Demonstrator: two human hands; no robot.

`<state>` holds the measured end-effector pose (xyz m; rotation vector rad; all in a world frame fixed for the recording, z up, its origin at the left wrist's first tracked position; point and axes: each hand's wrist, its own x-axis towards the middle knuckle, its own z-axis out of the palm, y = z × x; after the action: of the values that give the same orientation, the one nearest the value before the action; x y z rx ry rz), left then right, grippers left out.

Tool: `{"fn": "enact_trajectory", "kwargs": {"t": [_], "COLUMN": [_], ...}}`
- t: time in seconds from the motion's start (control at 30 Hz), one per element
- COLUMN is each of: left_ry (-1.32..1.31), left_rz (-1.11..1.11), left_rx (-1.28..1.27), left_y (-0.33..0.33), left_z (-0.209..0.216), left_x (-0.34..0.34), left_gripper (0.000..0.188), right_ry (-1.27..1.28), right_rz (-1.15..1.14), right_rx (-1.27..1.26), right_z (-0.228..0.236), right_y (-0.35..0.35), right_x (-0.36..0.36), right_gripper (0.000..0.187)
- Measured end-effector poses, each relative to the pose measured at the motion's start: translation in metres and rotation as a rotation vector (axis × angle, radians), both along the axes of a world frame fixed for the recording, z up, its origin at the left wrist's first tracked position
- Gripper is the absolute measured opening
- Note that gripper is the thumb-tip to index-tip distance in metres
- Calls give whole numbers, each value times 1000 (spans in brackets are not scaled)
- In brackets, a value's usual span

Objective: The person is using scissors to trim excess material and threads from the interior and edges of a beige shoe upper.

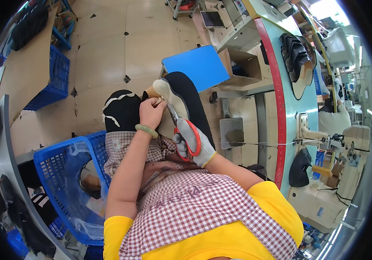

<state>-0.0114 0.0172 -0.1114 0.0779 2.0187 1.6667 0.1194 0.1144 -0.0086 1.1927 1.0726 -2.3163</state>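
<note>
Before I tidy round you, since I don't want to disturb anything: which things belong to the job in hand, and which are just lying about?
In the job:
- scissors, in the gloved right hand
- cream piece, held by the left hand

Seemingly just lying about:
- blue basket
- blue panel
- cardboard box
- black stack

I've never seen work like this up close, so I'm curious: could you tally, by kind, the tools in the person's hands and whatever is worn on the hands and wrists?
Red-handled scissors: 1
Pale glove: 1
Green bangle: 1
Total: 3
</note>
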Motion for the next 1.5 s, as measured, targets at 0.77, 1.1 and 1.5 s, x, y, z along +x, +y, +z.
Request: {"fn": "enact_trajectory", "kwargs": {"t": [0.77,1.1,1.5], "left_ry": [731,404,44], "left_rz": [102,-37,-200], "left_rx": [-31,82,404], "left_y": [-21,-42,-68], "left_z": [16,25,34], "left_x": [27,1,-27], "left_gripper": [11,10,8], "right_ry": [201,171,140], "right_rz": [232,211,246], "right_rx": [220,43,27], "right_z": [-4,4,7], "right_y": [8,20,14], "right_x": [-6,-22,-39], "right_gripper": [60,58,52]}}
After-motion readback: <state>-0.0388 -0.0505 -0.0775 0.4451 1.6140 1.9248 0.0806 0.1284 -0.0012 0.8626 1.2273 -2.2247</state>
